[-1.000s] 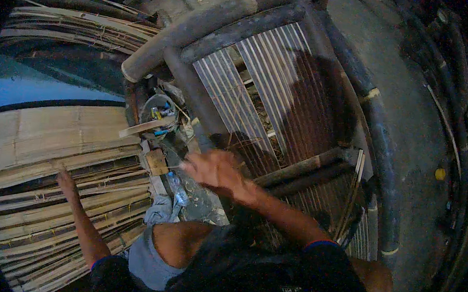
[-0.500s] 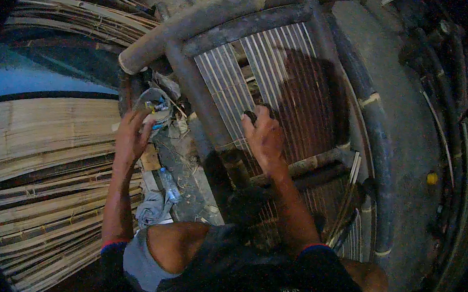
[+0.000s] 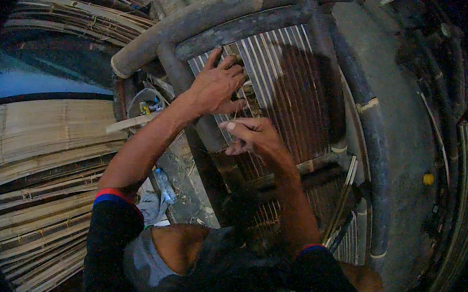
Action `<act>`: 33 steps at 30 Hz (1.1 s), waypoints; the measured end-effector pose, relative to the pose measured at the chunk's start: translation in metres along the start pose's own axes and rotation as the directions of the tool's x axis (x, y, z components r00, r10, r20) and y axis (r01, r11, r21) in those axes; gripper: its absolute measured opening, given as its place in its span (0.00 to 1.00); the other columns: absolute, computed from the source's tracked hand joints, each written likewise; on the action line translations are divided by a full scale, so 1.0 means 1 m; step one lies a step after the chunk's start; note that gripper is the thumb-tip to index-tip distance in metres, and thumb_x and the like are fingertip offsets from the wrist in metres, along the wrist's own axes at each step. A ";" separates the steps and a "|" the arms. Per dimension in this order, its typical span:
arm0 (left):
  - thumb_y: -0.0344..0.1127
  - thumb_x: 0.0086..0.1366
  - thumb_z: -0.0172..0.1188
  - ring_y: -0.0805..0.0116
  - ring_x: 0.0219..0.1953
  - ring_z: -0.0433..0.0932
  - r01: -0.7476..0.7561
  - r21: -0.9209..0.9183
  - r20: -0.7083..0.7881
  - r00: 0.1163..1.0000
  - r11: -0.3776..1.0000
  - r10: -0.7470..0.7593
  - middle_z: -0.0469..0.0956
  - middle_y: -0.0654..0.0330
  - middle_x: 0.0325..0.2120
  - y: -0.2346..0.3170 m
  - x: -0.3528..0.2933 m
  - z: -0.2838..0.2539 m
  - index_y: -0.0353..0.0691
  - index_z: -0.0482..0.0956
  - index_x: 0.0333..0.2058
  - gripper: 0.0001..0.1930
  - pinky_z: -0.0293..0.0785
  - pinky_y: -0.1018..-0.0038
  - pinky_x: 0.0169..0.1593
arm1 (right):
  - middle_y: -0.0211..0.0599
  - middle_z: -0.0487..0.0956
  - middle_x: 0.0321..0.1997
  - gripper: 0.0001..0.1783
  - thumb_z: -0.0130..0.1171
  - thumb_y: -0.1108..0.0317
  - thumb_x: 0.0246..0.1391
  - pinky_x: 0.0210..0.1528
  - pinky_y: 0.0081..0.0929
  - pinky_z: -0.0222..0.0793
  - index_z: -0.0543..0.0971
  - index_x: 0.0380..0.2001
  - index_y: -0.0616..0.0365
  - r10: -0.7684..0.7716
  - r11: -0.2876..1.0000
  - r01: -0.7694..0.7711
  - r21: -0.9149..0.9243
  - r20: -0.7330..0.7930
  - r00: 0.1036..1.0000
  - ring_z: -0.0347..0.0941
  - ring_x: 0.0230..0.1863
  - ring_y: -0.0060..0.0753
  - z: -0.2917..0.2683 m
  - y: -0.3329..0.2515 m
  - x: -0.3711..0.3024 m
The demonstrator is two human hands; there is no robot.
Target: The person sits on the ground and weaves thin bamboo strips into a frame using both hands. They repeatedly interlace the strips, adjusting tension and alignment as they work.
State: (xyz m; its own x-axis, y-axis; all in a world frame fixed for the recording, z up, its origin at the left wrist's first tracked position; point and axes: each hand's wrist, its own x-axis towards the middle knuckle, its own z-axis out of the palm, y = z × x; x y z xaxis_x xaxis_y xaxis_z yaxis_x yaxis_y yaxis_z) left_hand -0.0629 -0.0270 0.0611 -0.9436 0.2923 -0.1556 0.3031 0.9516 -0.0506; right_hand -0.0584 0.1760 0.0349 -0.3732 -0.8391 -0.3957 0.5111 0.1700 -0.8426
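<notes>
My left hand point(image 3: 217, 86) lies over the upper part of the panel of thin pale and brown bamboo slats point(image 3: 290, 78), so the slats beneath my palm are out of sight. My right hand point(image 3: 251, 136) curls in a grip, but whatever thin strip sits between those fingertips is too fine to tell. My knees and dark shorts point(image 3: 244, 280) cover the panel's lower end. The clutter inside the round white bucket point(image 3: 144, 103) is too small to identify.
</notes>
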 end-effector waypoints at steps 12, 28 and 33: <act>0.38 0.52 0.67 0.52 0.54 0.73 -0.134 -0.320 -0.477 0.878 0.938 -0.038 0.78 0.54 0.42 0.017 -0.020 0.018 0.37 0.78 0.42 0.19 0.64 0.52 0.61 | 0.33 0.73 0.31 0.11 0.55 0.66 0.60 0.45 0.26 0.66 0.81 0.34 0.63 -0.869 0.475 0.674 -0.566 -0.184 0.459 0.70 0.35 0.31 -0.015 -0.034 0.008; 0.34 0.54 0.60 0.63 0.28 0.78 -0.281 -0.782 -0.353 0.936 0.556 -0.022 0.77 0.55 0.25 0.026 -0.012 -0.008 0.36 0.78 0.31 0.08 0.73 0.68 0.34 | 0.30 0.71 0.25 0.15 0.51 0.59 0.65 0.36 0.24 0.66 0.74 0.27 0.58 -0.421 0.849 0.504 0.157 -0.375 0.826 0.65 0.28 0.21 0.000 -0.051 0.013; 0.35 0.54 0.62 0.69 0.25 0.72 -0.091 -0.866 -0.204 0.962 0.492 -0.180 0.74 0.60 0.22 0.022 -0.019 -0.004 0.37 0.77 0.29 0.08 0.70 0.69 0.31 | 0.32 0.76 0.32 0.13 0.53 0.63 0.64 0.41 0.23 0.68 0.77 0.37 0.64 -0.577 0.808 0.568 -0.157 -0.404 0.710 0.70 0.37 0.22 0.010 -0.058 0.003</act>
State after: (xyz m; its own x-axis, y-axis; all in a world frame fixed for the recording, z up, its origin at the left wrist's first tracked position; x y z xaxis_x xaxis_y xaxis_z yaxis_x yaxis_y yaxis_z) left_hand -0.0389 -0.0108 0.0670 -0.9897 0.1294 0.0605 0.1200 0.5236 0.8434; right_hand -0.0813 0.1585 0.0866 -0.8724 -0.4854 0.0578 0.0798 -0.2580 -0.9628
